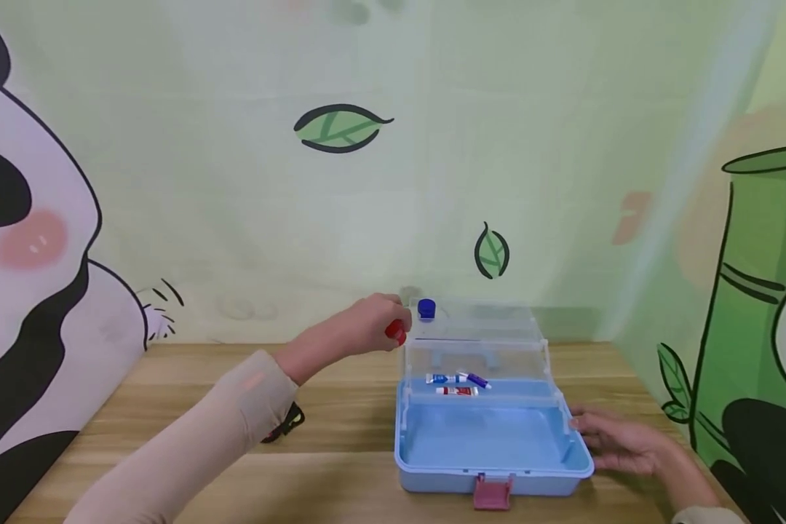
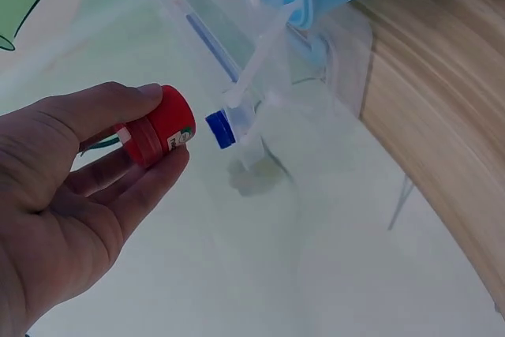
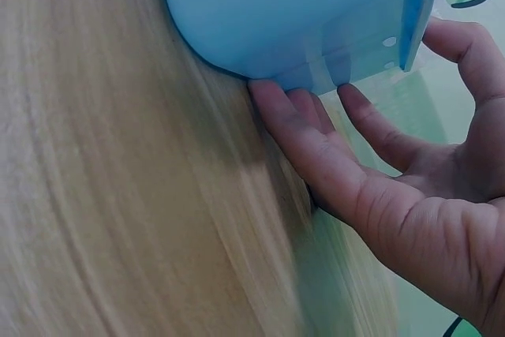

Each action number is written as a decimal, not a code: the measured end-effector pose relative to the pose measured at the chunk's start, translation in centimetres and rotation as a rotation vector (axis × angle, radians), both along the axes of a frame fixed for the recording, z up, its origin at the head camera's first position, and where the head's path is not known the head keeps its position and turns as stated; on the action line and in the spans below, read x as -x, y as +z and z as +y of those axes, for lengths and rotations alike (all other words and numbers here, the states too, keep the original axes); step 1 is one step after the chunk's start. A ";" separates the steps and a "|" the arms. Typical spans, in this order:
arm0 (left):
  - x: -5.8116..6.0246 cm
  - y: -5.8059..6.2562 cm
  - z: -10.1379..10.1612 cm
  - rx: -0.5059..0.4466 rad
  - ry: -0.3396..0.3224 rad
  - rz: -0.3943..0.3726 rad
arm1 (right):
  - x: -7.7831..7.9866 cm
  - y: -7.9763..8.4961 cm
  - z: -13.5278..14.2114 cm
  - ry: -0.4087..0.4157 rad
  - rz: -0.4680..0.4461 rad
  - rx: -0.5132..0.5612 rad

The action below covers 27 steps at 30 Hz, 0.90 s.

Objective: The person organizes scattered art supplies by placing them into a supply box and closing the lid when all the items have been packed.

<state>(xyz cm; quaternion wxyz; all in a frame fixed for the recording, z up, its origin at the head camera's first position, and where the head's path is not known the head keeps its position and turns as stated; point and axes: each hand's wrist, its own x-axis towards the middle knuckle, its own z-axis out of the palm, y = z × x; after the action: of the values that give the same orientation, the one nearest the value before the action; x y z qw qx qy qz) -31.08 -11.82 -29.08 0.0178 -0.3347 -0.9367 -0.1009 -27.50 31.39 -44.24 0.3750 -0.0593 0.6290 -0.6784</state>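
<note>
My left hand (image 1: 372,325) pinches a small red paint jar (image 2: 167,120) between thumb and fingers, in the air left of the clear upper tray. Just beyond it, a small blue-lidded jar (image 1: 426,308) stands in the left corner of the clear upper tray (image 1: 485,320) of a light-blue storage box (image 1: 498,471). A blue paint tube (image 1: 440,378), a purple tube (image 1: 478,380) and a red-and-white tube (image 1: 457,391) lie in the lower clear tray. With fairly straight fingers, my right hand (image 1: 618,440) touches the box's right side, the thumb up at the rim.
The box stands opened out on a wooden table (image 1: 340,473), its pink latch (image 1: 493,493) hanging down in front. A black object (image 1: 285,423) lies partly behind the left sleeve. A green printed backdrop (image 1: 236,182) rises behind the table.
</note>
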 end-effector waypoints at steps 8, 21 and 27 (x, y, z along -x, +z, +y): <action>2.4 0.4 0.6 0.063 -0.055 -0.021 | 0.0 -0.1 -0.2 -0.004 -0.022 0.015; 3.0 3.5 0.9 0.104 -0.016 -0.054 | 0.1 0.3 -0.1 -0.018 -0.001 -0.006; 3.6 3.7 1.3 0.156 -0.004 -0.095 | -0.1 0.0 -0.1 -0.007 -0.013 -0.008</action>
<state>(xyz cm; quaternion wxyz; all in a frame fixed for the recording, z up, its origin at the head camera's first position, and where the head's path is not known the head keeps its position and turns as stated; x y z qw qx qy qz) -34.72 -10.53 -25.39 -0.0530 -0.3317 -0.9409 -0.0432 -27.44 31.24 -44.23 0.3769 -0.0510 0.6295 -0.6776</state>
